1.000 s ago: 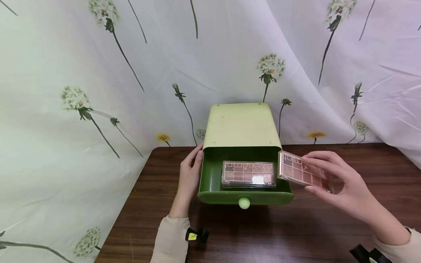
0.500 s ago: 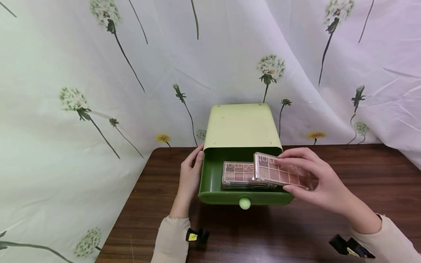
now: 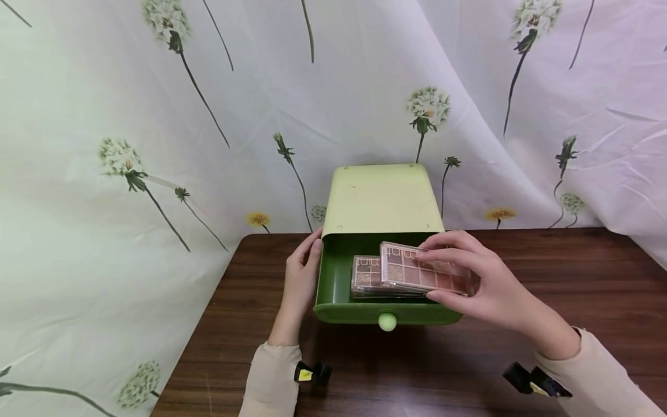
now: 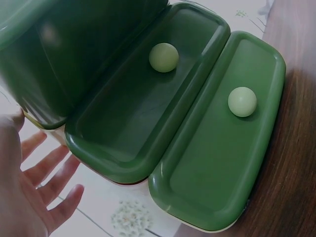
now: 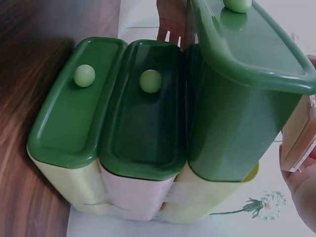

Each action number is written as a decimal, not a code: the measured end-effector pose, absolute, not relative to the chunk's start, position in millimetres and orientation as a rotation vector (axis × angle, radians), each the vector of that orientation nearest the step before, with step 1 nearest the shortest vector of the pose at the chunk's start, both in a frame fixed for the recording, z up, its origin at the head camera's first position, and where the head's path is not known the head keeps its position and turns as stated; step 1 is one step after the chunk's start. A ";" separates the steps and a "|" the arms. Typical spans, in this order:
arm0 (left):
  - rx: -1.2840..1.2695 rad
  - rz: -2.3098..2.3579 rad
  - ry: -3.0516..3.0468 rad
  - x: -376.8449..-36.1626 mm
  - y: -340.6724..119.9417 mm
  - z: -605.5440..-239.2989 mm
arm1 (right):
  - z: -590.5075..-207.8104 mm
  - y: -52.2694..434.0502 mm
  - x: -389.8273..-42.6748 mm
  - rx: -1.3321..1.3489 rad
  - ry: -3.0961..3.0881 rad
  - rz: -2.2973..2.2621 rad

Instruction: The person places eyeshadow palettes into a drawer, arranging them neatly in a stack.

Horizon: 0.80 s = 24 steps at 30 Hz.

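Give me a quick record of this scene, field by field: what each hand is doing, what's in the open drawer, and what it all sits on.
left hand: rests flat against the left side of the drawer unit, fingers straight
right hand: holds an eyeshadow palette over the open top drawer
grip: thumb below, fingers on top of the palette's right end
drawer contents: a second palette, partly covered by the held one
other drawers: two lower ones, closed, per the wrist views
surface: dark wooden table
backdrop: floral cloth

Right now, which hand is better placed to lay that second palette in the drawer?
The right hand: it holds the palette above the open drawer; the left hand rests on the drawer's side.
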<state>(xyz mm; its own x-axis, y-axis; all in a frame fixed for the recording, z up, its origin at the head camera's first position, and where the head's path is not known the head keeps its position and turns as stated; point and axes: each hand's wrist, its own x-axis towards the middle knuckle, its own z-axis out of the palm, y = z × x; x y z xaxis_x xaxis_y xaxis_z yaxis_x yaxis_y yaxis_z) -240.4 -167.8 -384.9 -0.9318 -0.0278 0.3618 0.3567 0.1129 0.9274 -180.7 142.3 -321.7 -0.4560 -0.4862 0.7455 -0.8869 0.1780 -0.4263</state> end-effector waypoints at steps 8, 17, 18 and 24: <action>-0.326 -1.905 -2.095 -240.7 -167.8 -384.3 | -315.8 131.8 -187.1 1.265 -2.150 1.131; -0.323 -1.911 -2.096 -240.8 -168.1 -383.8 | -316.2 123.9 -194.4 1.300 -2.230 1.137; -0.325 -1.908 -2.096 -240.7 -168.0 -383.5 | -316.0 123.6 -195.3 1.309 -2.235 1.141; -0.323 -1.882 -2.104 -240.3 -168.2 -382.7 | -314.0 122.0 -200.7 1.317 -2.303 1.136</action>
<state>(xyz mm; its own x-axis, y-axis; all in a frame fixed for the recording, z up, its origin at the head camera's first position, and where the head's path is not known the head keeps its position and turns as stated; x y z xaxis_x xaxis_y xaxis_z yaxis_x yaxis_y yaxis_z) -240.3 -168.2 -382.7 -0.9300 -0.0310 0.3662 0.3604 0.1169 0.9254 -200.7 122.0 -314.0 -0.5576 -0.6170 0.5553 -0.8161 0.2853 -0.5025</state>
